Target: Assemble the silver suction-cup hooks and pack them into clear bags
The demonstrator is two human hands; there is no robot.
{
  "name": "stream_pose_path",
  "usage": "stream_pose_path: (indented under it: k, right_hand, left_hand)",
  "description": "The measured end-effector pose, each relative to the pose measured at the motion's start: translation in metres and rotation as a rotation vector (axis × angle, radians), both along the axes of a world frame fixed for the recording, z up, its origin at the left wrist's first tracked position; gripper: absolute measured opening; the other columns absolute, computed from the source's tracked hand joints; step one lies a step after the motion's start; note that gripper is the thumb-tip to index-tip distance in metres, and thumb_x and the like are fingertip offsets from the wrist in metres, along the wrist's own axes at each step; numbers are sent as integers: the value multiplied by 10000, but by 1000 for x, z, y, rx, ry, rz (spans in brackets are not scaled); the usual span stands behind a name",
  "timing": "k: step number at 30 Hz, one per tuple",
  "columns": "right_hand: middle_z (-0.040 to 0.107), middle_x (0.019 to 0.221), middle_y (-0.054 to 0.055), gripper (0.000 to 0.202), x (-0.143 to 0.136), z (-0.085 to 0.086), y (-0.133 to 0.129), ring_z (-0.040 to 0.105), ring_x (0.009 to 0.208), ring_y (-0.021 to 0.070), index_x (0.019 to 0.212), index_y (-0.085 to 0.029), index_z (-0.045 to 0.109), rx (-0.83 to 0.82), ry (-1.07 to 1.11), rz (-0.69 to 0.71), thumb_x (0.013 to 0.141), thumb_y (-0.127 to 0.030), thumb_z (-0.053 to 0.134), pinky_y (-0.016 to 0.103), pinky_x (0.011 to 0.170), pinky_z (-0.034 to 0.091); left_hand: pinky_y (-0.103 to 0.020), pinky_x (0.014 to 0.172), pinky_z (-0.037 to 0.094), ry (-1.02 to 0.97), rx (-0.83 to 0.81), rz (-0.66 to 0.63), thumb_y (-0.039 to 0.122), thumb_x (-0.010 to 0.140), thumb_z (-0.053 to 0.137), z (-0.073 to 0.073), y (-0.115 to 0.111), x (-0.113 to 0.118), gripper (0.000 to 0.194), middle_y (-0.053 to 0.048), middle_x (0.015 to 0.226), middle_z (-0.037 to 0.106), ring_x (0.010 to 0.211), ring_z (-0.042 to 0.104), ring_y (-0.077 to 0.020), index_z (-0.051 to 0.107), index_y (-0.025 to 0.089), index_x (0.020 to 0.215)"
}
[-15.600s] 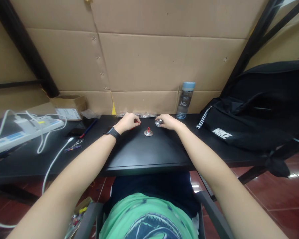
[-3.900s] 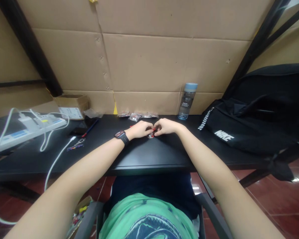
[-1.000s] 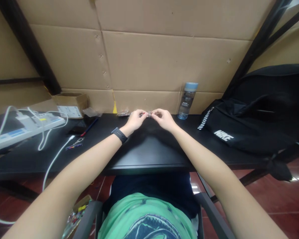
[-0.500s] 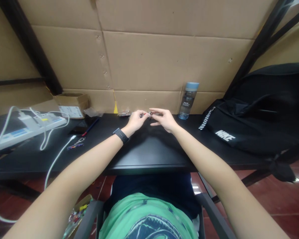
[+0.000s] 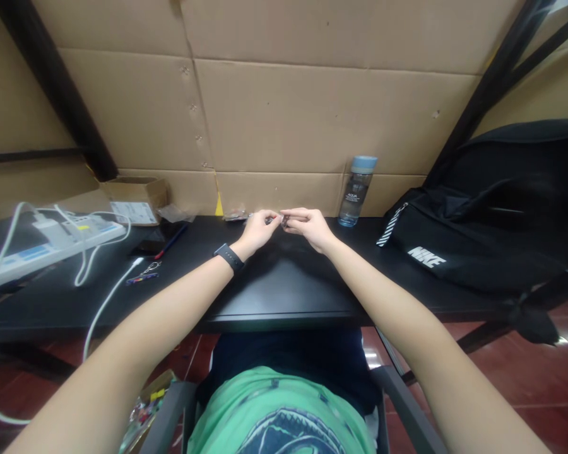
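Pinching a small metal piece (image 5: 284, 221) between left thumb and fingertips, just above the centre of the frame, with the left hand (image 5: 258, 228) narrowed on it. Meeting the piece from the other side with the right hand (image 5: 315, 229), fingers long and close together; impossible to tell whether gripping or only touching, with most of the piece hidden by fingers. Around the left wrist, a dark watch (image 5: 228, 256). Below both hands, a black table (image 5: 284, 293). Just left of the left hand, clear plastic packets (image 5: 235, 215). Right of centre, an upright blue-capped bottle (image 5: 356, 195); at the right edge, a black bag (image 5: 492, 221). At left, a red-and-blue pen (image 5: 170, 241), a small open carton (image 5: 137, 198) and a white power strip (image 5: 59, 249). At bottom centre, a green shirt (image 5: 274, 403).
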State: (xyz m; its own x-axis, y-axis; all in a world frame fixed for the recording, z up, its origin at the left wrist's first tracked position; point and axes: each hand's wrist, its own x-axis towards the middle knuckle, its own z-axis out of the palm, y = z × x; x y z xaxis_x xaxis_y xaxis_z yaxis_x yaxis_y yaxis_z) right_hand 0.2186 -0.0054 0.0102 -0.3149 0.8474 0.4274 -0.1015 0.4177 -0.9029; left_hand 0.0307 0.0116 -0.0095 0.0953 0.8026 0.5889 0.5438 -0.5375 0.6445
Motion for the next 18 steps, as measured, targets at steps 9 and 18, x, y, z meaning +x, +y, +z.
stream_pose_path:
  k: [9,18]
  right_hand:
    - [712,1156,60,459,4,-1,2,714,1041,211,1181,-228,783,436,-321,-176,726,-213,847,350,978,585]
    - [732,1091,63,439,13,8,-5,695,861,172,1218,-233,779,620,-663,-141,782,-185,766,291,847,554]
  left_hand:
    - [-322,880,518,98,6,21,356,970,547,2,0,-1,252,-49,1013,793,974,709,-229,755,215,950]
    - [-403,930,467,340,15,106,346,931,593,14,-8,-14,180,-49,1087,771,1065,666,-284,746,261,975]
